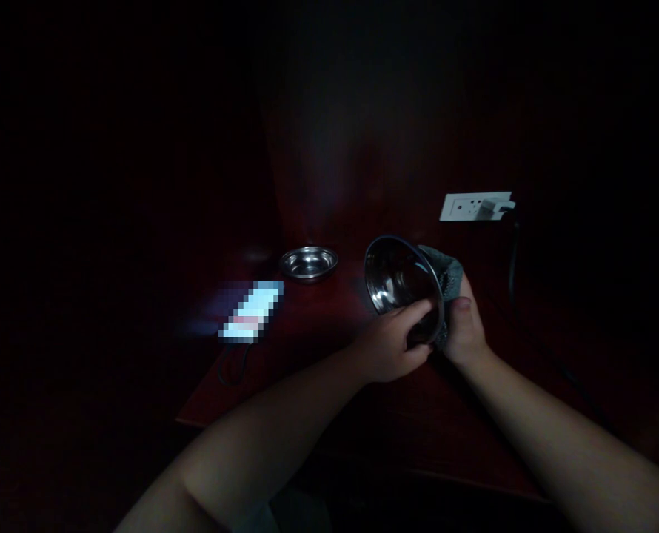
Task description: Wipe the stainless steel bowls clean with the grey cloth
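A shiny steel bowl [388,274] is held up above the dark red table, tilted with its mouth toward me. My left hand [393,344] grips its near rim, fingers reaching inside the bowl. Behind the bowl's right side, my right hand [468,326] is closed around a grey patterned cloth [446,274] pressed to the outside. The cloth hides part of the outer wall, and some of my right fingers are out of sight behind it.
A small shallow steel dish [309,263] stands on the table [307,355], left of the bowl. Nearer lies a lit phone [252,312], blurred out, with a cable [235,370]. A white socket plate [457,207] holds a plug and hanging cord [512,266] at right. The surroundings are very dark.
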Tool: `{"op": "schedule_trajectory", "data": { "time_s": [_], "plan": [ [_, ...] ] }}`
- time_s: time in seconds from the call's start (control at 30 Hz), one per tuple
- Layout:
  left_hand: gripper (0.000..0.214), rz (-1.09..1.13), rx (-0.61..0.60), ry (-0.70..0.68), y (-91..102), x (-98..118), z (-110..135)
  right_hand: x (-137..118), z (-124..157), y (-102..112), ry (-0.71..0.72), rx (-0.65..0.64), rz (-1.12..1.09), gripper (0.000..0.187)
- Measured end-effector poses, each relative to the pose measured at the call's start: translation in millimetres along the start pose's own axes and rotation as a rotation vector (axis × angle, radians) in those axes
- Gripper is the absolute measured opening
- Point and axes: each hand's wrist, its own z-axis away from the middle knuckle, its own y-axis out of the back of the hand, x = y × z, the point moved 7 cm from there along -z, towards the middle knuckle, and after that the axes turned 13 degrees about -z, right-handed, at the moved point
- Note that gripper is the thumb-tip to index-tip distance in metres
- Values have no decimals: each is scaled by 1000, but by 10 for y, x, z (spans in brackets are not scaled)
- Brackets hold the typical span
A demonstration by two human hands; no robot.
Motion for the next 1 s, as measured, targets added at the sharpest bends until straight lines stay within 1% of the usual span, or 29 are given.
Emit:
{"op": "schedule_trajectory", "data": {
  "time_s": [0.1,0.2,0.33,0.4,0.53,0.7,0.77,0.87,1.0],
  "plan": [
    [54,197,0,25,-41,-18,-7,-31,-9,24,11,16,65,66],
    [64,389,9,59,-71,-45,-17,-50,-5,29,7,-4,140,67],
    [74,560,-44,75,-97,-31,-24,-39,-1,29,-1,-25,178,65],
    [75,571,-63,90,-95,-32,-21,-36,-9,26,12,-26,170,65],
    [75,537,-61,132,-91,-78,-12,-45,-24,15,45,-35,163,65],
    [67,610,-98,164,-124,-87,-8,-46,-26,24,41,-48,182,64],
    [61,608,-80,145,-99,-48,-11,-51,-26,25,48,-55,185,64],
    [56,526,-29,116,-50,3,-8,-54,-25,20,51,-65,187,64],
    [50,455,5,107,-40,11,-3,-48,-16,17,31,-55,180,63]
  ]
}}
